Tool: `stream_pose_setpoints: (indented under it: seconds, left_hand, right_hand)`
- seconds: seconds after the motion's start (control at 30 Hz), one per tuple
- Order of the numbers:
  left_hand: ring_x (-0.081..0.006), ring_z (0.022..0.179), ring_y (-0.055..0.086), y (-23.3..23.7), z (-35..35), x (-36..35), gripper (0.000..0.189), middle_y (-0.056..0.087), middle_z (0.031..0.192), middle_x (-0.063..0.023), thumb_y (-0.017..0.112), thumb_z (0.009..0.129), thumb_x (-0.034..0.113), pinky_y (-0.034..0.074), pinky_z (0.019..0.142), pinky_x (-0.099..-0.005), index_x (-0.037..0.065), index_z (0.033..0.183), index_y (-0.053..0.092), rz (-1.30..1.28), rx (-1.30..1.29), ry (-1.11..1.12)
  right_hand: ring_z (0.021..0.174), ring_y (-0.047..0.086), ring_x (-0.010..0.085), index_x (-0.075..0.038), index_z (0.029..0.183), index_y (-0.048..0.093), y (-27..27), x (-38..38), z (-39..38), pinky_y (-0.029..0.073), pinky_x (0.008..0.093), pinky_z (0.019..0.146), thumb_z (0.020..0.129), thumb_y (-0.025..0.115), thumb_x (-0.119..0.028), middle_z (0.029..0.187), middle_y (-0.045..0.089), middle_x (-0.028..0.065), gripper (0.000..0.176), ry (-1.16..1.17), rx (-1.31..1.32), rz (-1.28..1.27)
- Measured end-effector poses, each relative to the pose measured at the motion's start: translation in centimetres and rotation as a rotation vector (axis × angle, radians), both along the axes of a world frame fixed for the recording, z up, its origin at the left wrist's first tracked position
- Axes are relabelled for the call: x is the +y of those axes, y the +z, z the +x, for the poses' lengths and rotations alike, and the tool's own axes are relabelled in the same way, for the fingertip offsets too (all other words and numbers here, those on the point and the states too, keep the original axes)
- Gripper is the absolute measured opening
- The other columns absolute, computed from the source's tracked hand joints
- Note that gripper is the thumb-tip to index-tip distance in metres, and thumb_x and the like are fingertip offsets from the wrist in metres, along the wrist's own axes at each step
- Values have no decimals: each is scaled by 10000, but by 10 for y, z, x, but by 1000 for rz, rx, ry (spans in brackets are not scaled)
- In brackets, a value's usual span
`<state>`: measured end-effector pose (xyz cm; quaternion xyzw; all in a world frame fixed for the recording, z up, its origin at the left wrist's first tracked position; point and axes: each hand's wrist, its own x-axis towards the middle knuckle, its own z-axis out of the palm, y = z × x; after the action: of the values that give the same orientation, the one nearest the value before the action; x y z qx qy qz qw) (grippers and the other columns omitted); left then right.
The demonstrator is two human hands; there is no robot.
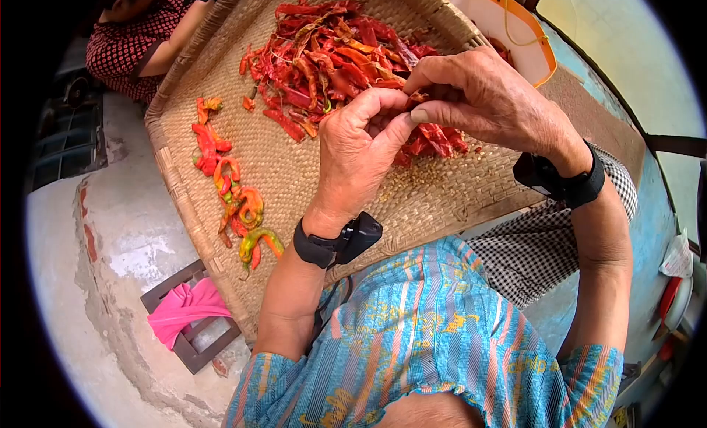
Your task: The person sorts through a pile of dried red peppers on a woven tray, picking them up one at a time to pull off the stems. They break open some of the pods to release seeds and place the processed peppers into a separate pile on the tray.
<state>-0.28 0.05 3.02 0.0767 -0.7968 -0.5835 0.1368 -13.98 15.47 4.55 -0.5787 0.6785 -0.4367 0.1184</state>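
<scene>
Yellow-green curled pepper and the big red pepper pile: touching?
Apart. The head view shows a stretch of bare woven tray between the yellow-green curled pepper and the red pepper pile.

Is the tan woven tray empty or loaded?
The woven tray is loaded: wrinkled red chillies are heaped on it, pale seeds scattered beside, curled orange-red chillies lining one side.

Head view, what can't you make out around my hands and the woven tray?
All in the head view:
Dark red piece between left hand and right hand: mostly hidden by fingers.
Woven tray: far rim cut off by the top edge.
Pale seeds: too small to count.
Orange-rimmed container: partly hidden behind the tray.
</scene>
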Motion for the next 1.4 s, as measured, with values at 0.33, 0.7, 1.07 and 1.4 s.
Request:
stream_pose_setpoints:
  seconds: [0.33,0.7,1.07,1.4]
  left_hand:
    - [-170,726,642,-4,34,-40,230,649,879,-85,735,841,108,526,666,-298,18,1023,628,-393,-257,-73]
    - [-275,725,612,-30,59,-37,126,548,846,-125,666,807,7,480,629,-366,-1,906,588,-670,-291,-200]
    - [-59,657,542,-3,30,-23,65,593,740,0,665,875,36,458,600,-235,11,925,633,-82,-218,-1]
    - [-47,790,591,20,-3,-7,188,654,916,8,688,921,91,495,715,-210,-1,1073,627,-56,-198,-103]
  right_hand:
    - [727,646,149,-1,965,650,29,24,-38,528,295,671,958,625,-152,838,704,81,153,-266,6,-164]
    - [817,700,153,-10,1072,650,-9,66,-115,568,276,785,977,594,-147,926,740,93,176,-733,320,-69]
    - [693,546,67,-47,1243,624,18,30,-56,476,239,611,953,652,-327,837,614,-16,403,-235,-70,-58]
    - [683,645,337,-34,961,588,1,-7,12,498,398,594,884,670,-108,734,638,152,135,-98,-94,-111]
